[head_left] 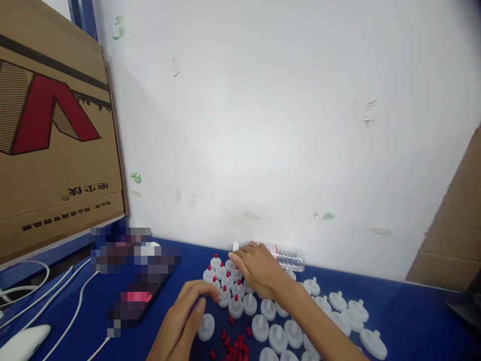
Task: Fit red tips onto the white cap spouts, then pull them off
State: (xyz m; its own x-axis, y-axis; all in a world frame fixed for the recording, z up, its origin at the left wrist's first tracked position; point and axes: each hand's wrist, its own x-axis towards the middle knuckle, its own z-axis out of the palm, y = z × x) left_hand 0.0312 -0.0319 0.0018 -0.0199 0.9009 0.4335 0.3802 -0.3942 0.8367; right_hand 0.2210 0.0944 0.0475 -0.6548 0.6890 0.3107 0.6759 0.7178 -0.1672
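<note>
My left hand [185, 316] is at the left side of a group of white round plastic nozzle caps [224, 297] with red tips. Its thumb and index finger are apart, and the index fingertip is at or against one cap. Over the back of this group, my right hand [259, 268] has its fingers bent together; whatever is under the fingertips is hidden. One plain white nozzle cap [206, 327] lies beside my left hand. Small loose red tips [238, 346] are heaped in front, between my forearms. Plain white nozzle caps [278, 338] lie under and around my right forearm.
Behind my right hand, a clear plastic bottle [291, 259] lies along the white wall [263, 125]. A large cardboard box [60, 135] stands at left, above white cables [77, 306] and a pixelated dark object [141, 286]. More cardboard [451, 225] leans at right. Blue cloth [417, 311] covers the table.
</note>
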